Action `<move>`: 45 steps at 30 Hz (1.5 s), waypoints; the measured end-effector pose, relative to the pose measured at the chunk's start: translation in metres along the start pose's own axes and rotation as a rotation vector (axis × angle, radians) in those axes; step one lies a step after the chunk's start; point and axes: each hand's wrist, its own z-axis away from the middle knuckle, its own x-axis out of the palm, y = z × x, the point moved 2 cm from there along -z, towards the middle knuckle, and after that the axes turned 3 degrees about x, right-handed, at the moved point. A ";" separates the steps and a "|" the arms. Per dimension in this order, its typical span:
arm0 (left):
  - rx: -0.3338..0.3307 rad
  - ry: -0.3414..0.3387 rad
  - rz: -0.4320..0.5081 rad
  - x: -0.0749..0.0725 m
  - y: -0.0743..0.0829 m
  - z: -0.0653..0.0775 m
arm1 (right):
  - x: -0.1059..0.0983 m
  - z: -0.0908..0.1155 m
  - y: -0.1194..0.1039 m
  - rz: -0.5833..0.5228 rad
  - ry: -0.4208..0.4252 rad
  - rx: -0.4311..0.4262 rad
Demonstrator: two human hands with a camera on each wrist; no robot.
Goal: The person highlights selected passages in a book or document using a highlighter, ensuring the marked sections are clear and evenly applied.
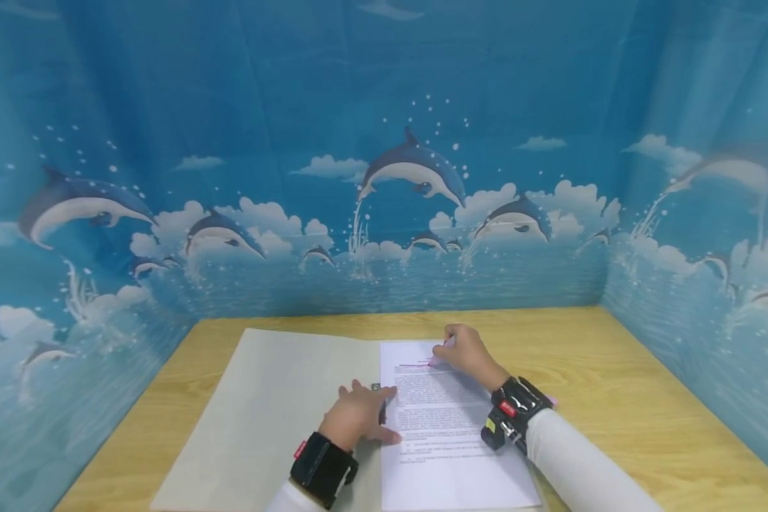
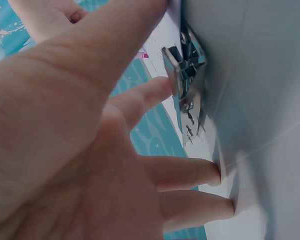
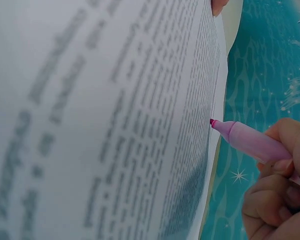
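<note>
Printed sheets (image 1: pixel 461 480) lie on the right side of an open pale folder (image 1: pixel 256 412). My right hand (image 1: pixel 472 354) pinches a pink highlighter (image 3: pixel 257 141) between curled fingers and thumb. In the right wrist view the highlighter's dark pink tip touches the page or is very close to it. A pink line (image 1: pixel 414 365) runs near the top of the text. My left hand (image 1: pixel 353 416) rests with spread fingers across the folder's fold, thumb and index finger over the sheet's left edge. Beneath it sits a metal clip (image 2: pixel 189 70), partly hidden by the hand in the head view.
The folder lies on a wood-grain table (image 1: pixel 653 398). A blue curtain (image 1: pixel 294 107) printed with dolphins stands behind and on both sides. A small pink thing (image 1: pixel 553 400) shows beside the right wrist, mostly hidden. Both wrists wear black straps (image 1: pixel 323 469).
</note>
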 end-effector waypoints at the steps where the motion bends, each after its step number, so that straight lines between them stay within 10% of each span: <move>1: 0.004 0.002 -0.002 0.000 0.000 0.001 | -0.001 0.000 0.000 0.000 -0.002 0.009; 27: -0.009 0.011 0.083 -0.004 0.000 0.012 | -0.025 0.006 0.019 0.034 0.003 0.050; 45: 0.104 -0.084 -0.063 0.004 -0.014 0.022 | -0.041 0.009 0.034 0.056 0.013 0.069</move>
